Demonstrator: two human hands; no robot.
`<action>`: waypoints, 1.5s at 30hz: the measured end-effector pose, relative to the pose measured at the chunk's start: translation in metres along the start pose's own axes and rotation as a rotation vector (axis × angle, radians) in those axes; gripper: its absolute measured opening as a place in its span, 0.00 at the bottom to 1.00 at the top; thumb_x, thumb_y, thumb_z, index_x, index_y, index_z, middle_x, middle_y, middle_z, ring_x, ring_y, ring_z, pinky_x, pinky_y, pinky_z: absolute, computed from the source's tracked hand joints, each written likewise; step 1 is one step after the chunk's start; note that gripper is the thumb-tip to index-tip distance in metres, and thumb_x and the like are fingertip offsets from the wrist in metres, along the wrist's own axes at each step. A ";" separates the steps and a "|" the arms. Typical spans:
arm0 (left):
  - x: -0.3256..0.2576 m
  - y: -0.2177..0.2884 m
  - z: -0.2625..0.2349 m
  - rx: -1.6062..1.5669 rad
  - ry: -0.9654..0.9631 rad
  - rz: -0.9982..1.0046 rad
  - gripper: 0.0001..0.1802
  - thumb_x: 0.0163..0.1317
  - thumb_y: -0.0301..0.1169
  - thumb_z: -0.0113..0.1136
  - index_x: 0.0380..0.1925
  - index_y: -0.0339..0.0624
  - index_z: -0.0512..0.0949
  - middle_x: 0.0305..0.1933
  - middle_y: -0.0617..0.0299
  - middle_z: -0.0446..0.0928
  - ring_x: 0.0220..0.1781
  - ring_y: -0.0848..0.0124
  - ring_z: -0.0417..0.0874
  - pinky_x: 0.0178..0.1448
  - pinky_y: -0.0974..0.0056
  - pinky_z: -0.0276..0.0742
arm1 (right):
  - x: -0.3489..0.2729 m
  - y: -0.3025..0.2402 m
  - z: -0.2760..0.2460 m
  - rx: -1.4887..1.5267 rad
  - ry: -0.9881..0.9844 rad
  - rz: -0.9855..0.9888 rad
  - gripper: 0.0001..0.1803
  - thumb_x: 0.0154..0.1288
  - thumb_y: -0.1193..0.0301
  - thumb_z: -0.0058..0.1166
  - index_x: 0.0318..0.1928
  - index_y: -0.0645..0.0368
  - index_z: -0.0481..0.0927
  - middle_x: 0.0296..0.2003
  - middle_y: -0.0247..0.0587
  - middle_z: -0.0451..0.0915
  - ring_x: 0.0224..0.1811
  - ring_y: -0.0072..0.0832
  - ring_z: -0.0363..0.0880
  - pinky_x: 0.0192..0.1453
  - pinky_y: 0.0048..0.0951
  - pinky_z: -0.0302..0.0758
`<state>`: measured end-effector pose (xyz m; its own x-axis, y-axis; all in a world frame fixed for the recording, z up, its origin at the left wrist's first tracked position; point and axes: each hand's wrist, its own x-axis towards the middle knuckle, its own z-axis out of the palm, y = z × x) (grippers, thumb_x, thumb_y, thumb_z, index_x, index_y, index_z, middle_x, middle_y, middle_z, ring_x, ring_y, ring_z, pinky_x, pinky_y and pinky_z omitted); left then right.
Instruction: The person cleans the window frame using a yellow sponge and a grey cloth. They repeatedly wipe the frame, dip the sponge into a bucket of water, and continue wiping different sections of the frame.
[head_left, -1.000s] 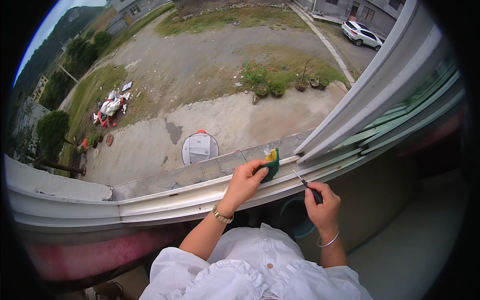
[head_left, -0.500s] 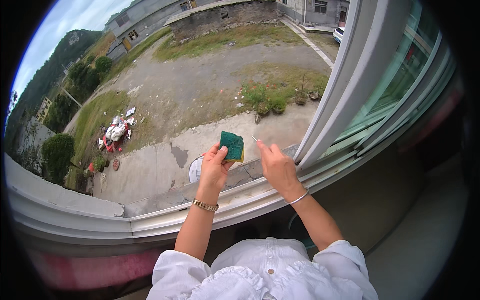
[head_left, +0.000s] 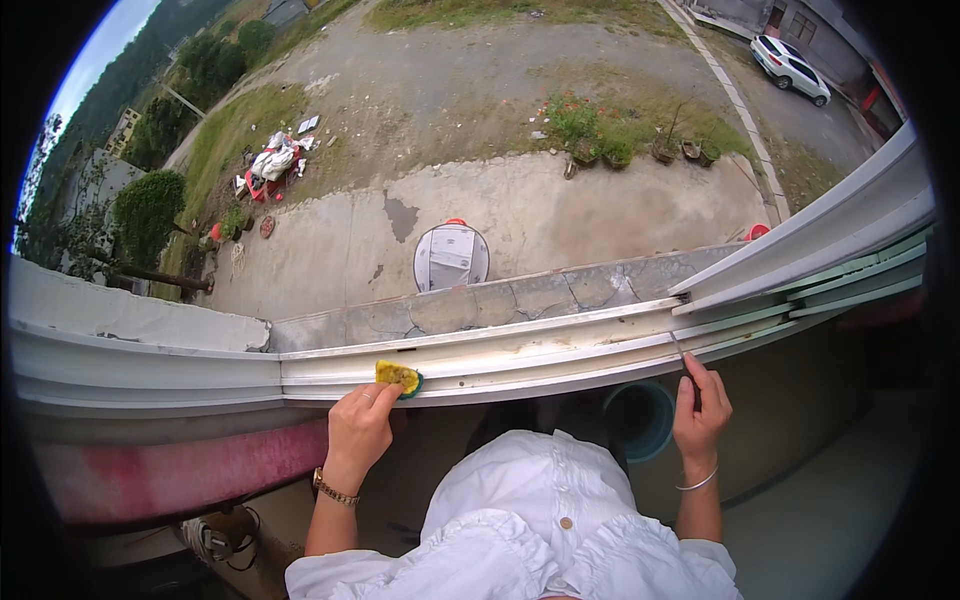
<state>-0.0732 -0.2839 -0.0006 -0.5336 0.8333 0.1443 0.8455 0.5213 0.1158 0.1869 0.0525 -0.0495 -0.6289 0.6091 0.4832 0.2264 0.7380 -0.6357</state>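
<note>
Sponge (head_left: 398,377) — yellow-green, pressed on window track (head_left: 520,352) by left hand (head_left: 358,432); right hand (head_left: 700,415) pinches thin scraper (head_left: 682,352) — farther along track.

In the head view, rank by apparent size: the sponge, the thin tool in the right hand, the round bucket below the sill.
1. bucket, largest, partly hidden.
2. sponge, under left hand.
3. thin tool, in right hand: slimmest, though about as long as the sponge.

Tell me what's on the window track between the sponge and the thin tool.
In the head view, nothing lies between the sponge under the left hand and the thin tool in the right hand: only bare, stained white window track.
</note>
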 end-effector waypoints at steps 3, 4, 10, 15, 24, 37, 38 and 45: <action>0.013 0.026 0.020 -0.077 0.045 0.006 0.15 0.51 0.18 0.59 0.40 0.41 0.81 0.37 0.58 0.82 0.39 0.60 0.84 0.41 0.59 0.81 | 0.000 -0.001 -0.002 0.014 -0.003 0.034 0.16 0.62 0.83 0.55 0.51 0.64 0.82 0.34 0.46 0.82 0.30 0.37 0.80 0.36 0.31 0.77; 0.020 0.034 0.022 -0.139 0.035 0.008 0.15 0.51 0.18 0.59 0.40 0.41 0.81 0.37 0.58 0.82 0.38 0.60 0.85 0.41 0.59 0.81 | 0.001 -0.003 -0.002 0.020 -0.002 0.032 0.16 0.62 0.83 0.55 0.51 0.64 0.82 0.34 0.46 0.82 0.30 0.37 0.80 0.36 0.31 0.77; 0.055 0.082 0.035 -0.130 -0.073 0.106 0.15 0.51 0.19 0.58 0.40 0.41 0.81 0.31 0.59 0.79 0.33 0.62 0.82 0.36 0.60 0.79 | 0.023 -0.012 0.000 0.007 -0.080 -0.006 0.18 0.61 0.81 0.57 0.52 0.58 0.83 0.25 0.42 0.77 0.21 0.36 0.75 0.26 0.33 0.72; 0.089 0.130 0.049 -0.317 -0.109 0.215 0.18 0.50 0.17 0.57 0.44 0.41 0.79 0.32 0.58 0.80 0.33 0.60 0.82 0.36 0.58 0.78 | 0.039 -0.011 -0.005 0.005 0.001 -0.005 0.17 0.62 0.81 0.57 0.52 0.58 0.83 0.27 0.41 0.79 0.21 0.34 0.75 0.27 0.32 0.73; 0.131 0.151 0.096 -1.245 -0.173 -0.047 0.15 0.67 0.24 0.57 0.53 0.39 0.80 0.40 0.55 0.85 0.42 0.67 0.86 0.47 0.67 0.78 | 0.026 -0.016 -0.015 -0.019 0.048 0.006 0.17 0.63 0.80 0.57 0.52 0.59 0.83 0.30 0.43 0.81 0.24 0.33 0.78 0.29 0.31 0.75; 0.194 0.084 0.074 -1.940 -0.030 -0.359 0.15 0.71 0.25 0.54 0.56 0.35 0.75 0.50 0.59 0.82 0.48 0.70 0.85 0.52 0.64 0.83 | 0.094 -0.044 0.060 -0.116 -0.003 -0.170 0.19 0.61 0.78 0.58 0.54 0.53 0.82 0.24 0.40 0.72 0.22 0.39 0.77 0.26 0.37 0.75; 0.194 0.079 0.074 -1.666 -0.001 -0.229 0.14 0.70 0.23 0.54 0.55 0.36 0.76 0.48 0.59 0.83 0.47 0.71 0.85 0.51 0.65 0.83 | 0.096 -0.035 0.056 -0.161 0.006 -0.139 0.19 0.61 0.78 0.58 0.54 0.53 0.82 0.24 0.40 0.72 0.22 0.40 0.77 0.26 0.37 0.75; 0.180 0.117 0.064 -0.742 0.019 0.537 0.24 0.55 0.16 0.58 0.53 0.45 0.80 0.54 0.59 0.83 0.50 0.60 0.82 0.52 0.62 0.79 | 0.029 -0.004 0.011 -0.021 0.077 0.090 0.16 0.63 0.78 0.57 0.52 0.56 0.83 0.31 0.43 0.81 0.27 0.40 0.80 0.30 0.36 0.77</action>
<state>-0.0693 -0.0615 -0.0241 -0.0783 0.9231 0.3766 0.7532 -0.1927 0.6289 0.1600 0.0640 -0.0395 -0.5467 0.6929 0.4701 0.2952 0.6849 -0.6662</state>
